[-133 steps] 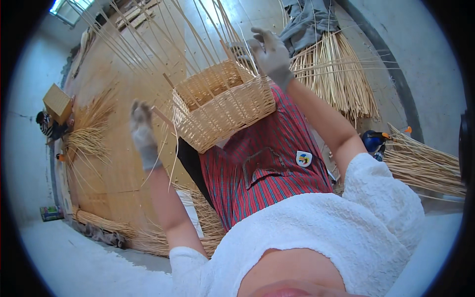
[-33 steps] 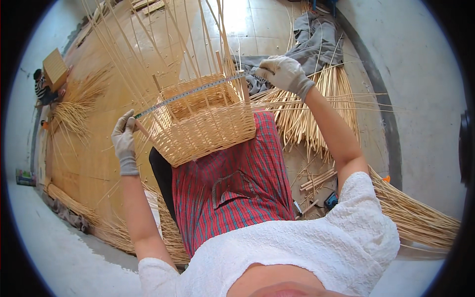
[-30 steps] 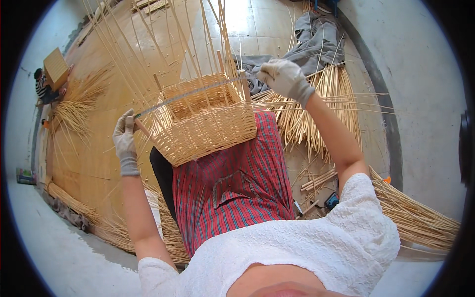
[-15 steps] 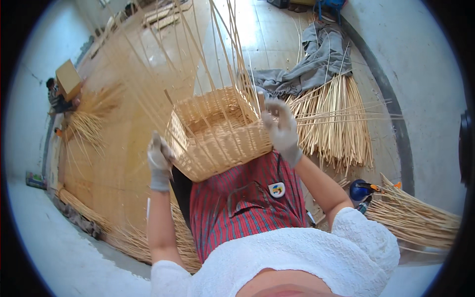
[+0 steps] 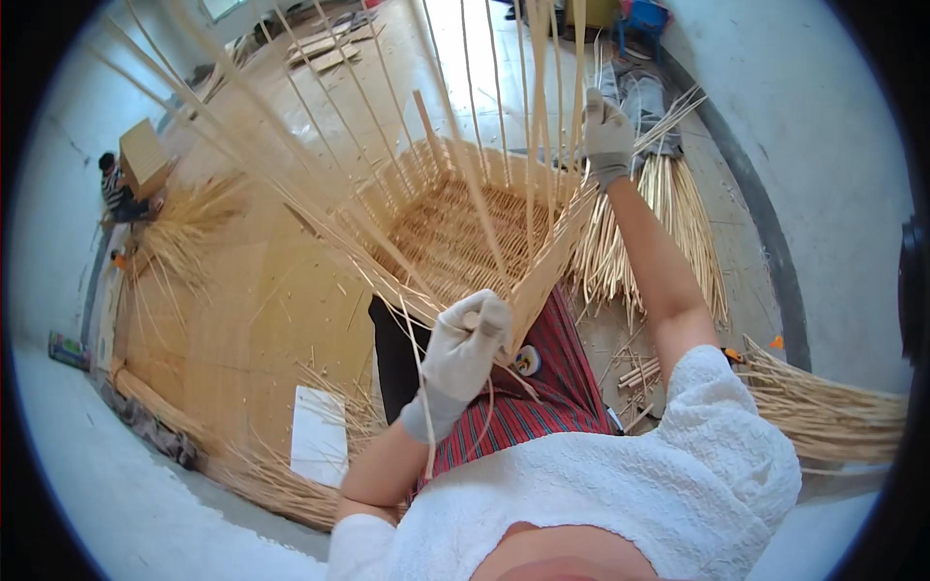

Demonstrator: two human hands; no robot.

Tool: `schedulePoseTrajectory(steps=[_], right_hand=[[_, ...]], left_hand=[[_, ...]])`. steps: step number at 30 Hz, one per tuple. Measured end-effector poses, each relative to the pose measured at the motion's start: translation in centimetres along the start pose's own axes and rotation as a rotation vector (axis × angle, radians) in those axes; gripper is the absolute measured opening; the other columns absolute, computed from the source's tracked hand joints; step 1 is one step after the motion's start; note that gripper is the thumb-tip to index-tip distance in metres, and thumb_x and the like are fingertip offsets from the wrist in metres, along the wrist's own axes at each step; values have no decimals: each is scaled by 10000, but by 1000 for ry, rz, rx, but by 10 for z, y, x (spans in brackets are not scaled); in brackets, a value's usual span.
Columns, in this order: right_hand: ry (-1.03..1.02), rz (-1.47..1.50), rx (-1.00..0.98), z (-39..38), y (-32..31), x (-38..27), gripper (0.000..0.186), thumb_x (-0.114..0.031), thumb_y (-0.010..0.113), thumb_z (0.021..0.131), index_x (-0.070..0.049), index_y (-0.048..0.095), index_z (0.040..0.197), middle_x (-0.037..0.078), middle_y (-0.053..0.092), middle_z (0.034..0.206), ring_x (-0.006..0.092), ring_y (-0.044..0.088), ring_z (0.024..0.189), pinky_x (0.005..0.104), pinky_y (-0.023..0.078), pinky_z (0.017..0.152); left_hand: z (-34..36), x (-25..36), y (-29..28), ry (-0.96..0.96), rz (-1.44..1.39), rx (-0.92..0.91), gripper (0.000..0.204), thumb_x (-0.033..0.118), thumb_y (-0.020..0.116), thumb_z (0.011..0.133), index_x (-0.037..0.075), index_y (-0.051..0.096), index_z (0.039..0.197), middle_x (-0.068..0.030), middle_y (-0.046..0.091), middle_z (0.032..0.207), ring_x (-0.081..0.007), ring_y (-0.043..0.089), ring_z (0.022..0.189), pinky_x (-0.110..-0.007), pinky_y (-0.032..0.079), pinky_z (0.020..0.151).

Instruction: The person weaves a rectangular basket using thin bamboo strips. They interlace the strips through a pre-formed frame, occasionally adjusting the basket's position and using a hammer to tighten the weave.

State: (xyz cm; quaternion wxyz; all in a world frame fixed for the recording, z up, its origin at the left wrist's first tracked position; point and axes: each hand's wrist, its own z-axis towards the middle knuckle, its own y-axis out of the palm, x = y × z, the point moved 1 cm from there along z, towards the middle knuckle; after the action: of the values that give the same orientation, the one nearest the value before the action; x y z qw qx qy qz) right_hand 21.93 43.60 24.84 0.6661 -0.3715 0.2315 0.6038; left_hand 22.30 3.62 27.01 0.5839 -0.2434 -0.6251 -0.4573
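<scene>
A pale woven basket (image 5: 465, 232), with long upright stakes and short wooden corner posts, is tilted over my lap on a red striped apron (image 5: 557, 387). My gloved left hand (image 5: 463, 344) is closed round the post at the near corner, its round end showing between my fingers; a loose strand hangs past the wrist. My gloved right hand (image 5: 607, 136) is raised at the right corner, fingers closed on what looks like another post, partly hidden. A small white round item (image 5: 528, 360) lies on the apron below the basket.
Cane bundles lie right (image 5: 659, 242), lower right (image 5: 814, 397) and left (image 5: 184, 232) on the floor, with grey cloth (image 5: 639, 97) at the back. A person (image 5: 118, 194) sits by a tan box (image 5: 142, 155) at the left wall. A blue chair (image 5: 644, 19) stands behind.
The tape measure stretched across the basket a second ago is gone from it. The basket has turned and tilted; my left hand has moved right to the near corner, my right hand up and away.
</scene>
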Motion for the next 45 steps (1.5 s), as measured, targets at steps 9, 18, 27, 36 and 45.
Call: schedulePoseTrajectory(steps=[9, 18, 27, 36, 45], right_hand=[[-33, -376, -47, -9, -8, 65, 357, -389, 416, 1073, -188, 706, 1128, 152, 750, 947, 406, 705, 801, 548, 544, 702], [-61, -306, -62, -13, 5, 45, 519, -505, 385, 1086, -166, 758, 963, 175, 722, 815, 421, 694, 791, 538, 537, 732], [49, -307, -32, -5, 4, 62, 555, -553, 391, 1078, -155, 742, 917, 172, 724, 823, 421, 697, 805, 538, 539, 736], [24, -300, 19, -7, 5, 77, 511, -526, 391, 1083, -152, 728, 995, 179, 729, 863, 425, 697, 833, 537, 536, 751], [16, -242, 40, -1, 4, 106, 513, -555, 418, 1071, -160, 746, 1070, 187, 737, 916, 439, 696, 869, 533, 546, 766]], left_hand=[[-3, -8, 37, -167, -44, 26, 426, 350, 696, 1031, 63, 579, 738, 60, 425, 634, -51, 360, 604, -252, 300, 570], [-1, -26, 25, -41, -102, -26, 306, 233, 675, 1035, 77, 534, 812, 46, 412, 704, -76, 363, 619, -264, 332, 605], [15, -25, 34, -57, -69, -57, 236, 198, 639, 1061, 76, 554, 878, 31, 455, 709, -85, 414, 626, -290, 438, 670], [13, -7, 51, -210, -196, -56, 198, 157, 642, 1057, 68, 563, 899, 47, 484, 747, -49, 426, 659, -256, 468, 690], [16, -13, 45, -178, -149, -124, 190, 206, 680, 1048, 62, 606, 948, 25, 572, 796, -23, 486, 638, -208, 406, 549]])
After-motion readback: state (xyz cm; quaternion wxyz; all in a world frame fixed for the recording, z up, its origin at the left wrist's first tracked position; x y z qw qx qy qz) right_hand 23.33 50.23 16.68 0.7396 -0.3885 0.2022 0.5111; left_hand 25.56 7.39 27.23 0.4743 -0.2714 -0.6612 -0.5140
